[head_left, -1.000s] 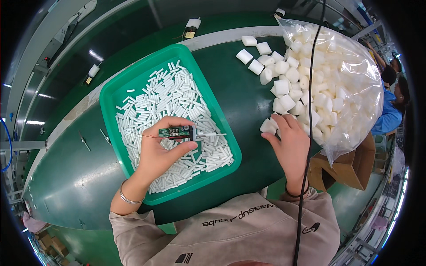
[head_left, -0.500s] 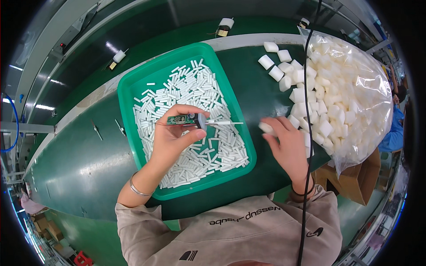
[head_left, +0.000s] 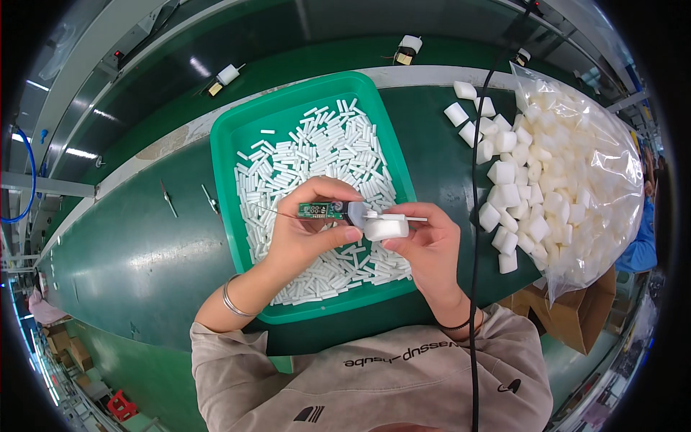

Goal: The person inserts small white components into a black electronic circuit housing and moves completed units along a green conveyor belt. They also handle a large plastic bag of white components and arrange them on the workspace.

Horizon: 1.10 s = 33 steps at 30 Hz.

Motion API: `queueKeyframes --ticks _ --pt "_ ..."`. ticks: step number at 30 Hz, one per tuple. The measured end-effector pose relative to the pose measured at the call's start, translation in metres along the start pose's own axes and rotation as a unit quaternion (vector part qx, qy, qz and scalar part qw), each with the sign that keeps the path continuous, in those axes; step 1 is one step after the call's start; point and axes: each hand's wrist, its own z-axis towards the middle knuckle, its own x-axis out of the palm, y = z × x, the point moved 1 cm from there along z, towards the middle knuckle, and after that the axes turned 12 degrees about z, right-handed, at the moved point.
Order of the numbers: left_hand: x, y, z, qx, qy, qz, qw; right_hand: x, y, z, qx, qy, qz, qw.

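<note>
Under both hands lies a green tray (head_left: 224,209) of short white tubes (head_left: 324,155); a clear bag (head_left: 601,162) of foam lumps (head_left: 551,209) sits to the right, behind a hanging black cable (head_left: 473,302). Above the tray, the left hand (head_left: 294,241) grips a small device (head_left: 324,210), lying crosswise, rod end rightward, where the right hand (head_left: 437,248) pinches a white foam block (head_left: 387,229). Dark lettering marks the sweatshirt (head_left: 374,385).
</note>
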Motion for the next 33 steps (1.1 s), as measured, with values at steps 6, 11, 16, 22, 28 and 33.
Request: queueKeyframes --ticks 6,11,16,22,28,33 --pt "0.005 -0.004 0.000 0.035 -0.019 0.035 0.999 -0.006 -0.003 -0.003 -0.022 -0.046 -0.085 0.995" --pt "0.008 -0.006 0.000 0.071 0.001 0.139 0.988 0.007 -0.001 -0.003 -0.087 -0.076 -0.031 0.993" --pt "0.012 -0.008 -0.006 -0.013 0.033 0.102 0.994 -0.010 0.001 -0.005 -0.262 0.033 -0.302 0.916" --pt "0.014 -0.009 -0.007 -0.031 0.082 0.168 0.982 -0.011 0.000 -0.004 -0.381 0.101 -0.300 0.869" --pt "0.021 -0.016 -0.004 0.024 0.041 0.216 0.975 -0.012 -0.008 -0.002 -0.254 0.080 -0.149 0.952" --pt "0.012 -0.017 0.003 0.145 0.072 0.285 0.945 -0.006 -0.009 -0.002 -0.256 0.080 -0.151 0.951"
